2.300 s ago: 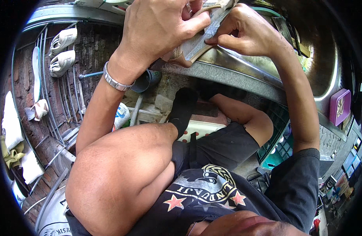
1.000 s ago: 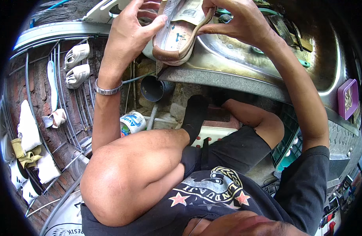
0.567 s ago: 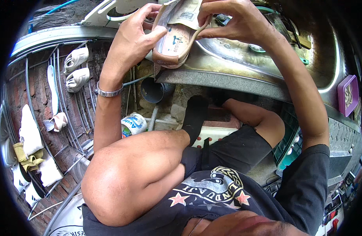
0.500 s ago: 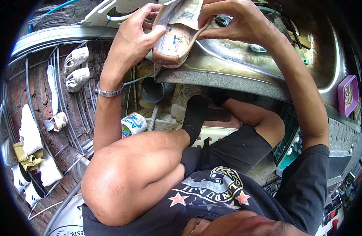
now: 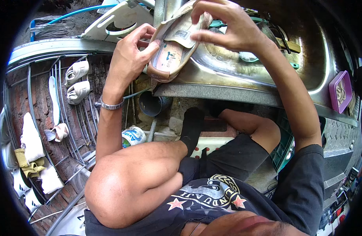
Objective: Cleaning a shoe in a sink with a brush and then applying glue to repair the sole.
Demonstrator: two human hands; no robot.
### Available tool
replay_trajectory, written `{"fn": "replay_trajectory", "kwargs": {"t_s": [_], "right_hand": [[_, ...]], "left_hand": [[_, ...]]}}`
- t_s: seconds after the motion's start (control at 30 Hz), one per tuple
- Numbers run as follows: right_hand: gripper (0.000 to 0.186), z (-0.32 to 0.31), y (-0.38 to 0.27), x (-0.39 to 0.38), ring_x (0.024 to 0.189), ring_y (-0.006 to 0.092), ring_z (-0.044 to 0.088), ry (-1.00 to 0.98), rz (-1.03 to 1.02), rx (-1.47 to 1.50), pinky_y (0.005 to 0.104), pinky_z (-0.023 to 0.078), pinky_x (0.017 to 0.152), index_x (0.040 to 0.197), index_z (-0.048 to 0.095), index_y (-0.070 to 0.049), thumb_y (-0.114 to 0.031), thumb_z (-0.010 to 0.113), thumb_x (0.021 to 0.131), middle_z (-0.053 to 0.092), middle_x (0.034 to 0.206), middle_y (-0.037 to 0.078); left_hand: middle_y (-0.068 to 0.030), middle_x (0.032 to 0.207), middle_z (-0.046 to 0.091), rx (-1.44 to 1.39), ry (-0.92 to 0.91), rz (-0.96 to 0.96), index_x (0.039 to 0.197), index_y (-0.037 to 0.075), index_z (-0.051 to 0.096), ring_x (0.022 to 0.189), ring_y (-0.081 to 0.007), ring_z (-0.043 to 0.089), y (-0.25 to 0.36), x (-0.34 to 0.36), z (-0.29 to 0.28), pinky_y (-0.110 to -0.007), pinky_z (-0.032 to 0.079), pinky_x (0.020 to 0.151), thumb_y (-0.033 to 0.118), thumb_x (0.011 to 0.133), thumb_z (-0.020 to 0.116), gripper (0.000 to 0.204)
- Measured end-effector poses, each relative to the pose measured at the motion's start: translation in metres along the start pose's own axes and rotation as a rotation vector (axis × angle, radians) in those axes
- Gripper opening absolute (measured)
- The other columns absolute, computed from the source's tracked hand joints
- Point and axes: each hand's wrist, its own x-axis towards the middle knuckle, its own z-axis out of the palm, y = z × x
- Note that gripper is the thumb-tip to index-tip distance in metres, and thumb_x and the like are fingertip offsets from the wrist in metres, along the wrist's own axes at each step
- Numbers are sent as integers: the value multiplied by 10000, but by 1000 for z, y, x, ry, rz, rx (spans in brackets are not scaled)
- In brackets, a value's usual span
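Observation:
A worn shoe with a brown edge and a pale insole is held tilted over the near left rim of the metal sink. My left hand grips its left side, thumb on the upper edge near the heel. At the opening's right side, my right hand has its thumb and curled forefinger on the shoe beside the light tongue, which bends into the opening. The far end of the shoe leaves the top of the picture.
At left, a metal rack on a brick wall carries white shoes, with a white brush by them. A purple tray sits on the sink's right edge. Under the sink are a grey pipe and a white tub.
Both hands and the shoe have shifted slightly left and lower in the picture. The tongue now bends down into the opening, and my right hand's fingers have moved onto it from the shoe's side edge.

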Motion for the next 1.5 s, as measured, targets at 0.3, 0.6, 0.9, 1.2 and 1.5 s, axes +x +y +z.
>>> {"fn": "replay_trajectory", "kwargs": {"t_s": [0.3,0.6,0.9,1.2,1.5], "right_hand": [[317,5,31,5,1030,304,623,195,131,-283,420,502,907,1091,695,-60,-318,658,910,679,1088,138],[256,-7,40,1,975,345,609,42,301,-148,439,491,891,1010,683,-18,-245,632,901,688,958,163],[162,-4,40,1,970,323,597,166,162,-136,423,492,895,900,720,-34,-156,619,869,682,974,141],[151,-4,38,2,954,306,583,198,193,-145,410,494,870,876,753,-62,-83,615,817,676,959,116],[143,-12,43,1,935,283,589,187,123,-159,396,499,853,714,740,-51,-49,602,753,686,890,97]], "left_hand": [[-150,889,697,162,81,72,983,27,600,794,-273,730,9,-1,4,-363,555,701,178,888,674,193],[-141,887,703,119,67,35,977,33,596,806,-277,741,8,-2,4,-370,557,693,201,900,663,197],[-131,851,702,107,69,12,978,28,596,801,-275,748,9,-2,5,-369,562,689,190,907,651,186],[-114,865,706,105,72,17,982,27,605,789,-255,747,6,-1,6,-356,564,688,198,916,653,190],[-101,865,708,99,78,2,985,37,599,788,-245,747,3,0,7,-348,566,679,200,914,656,187]]}}
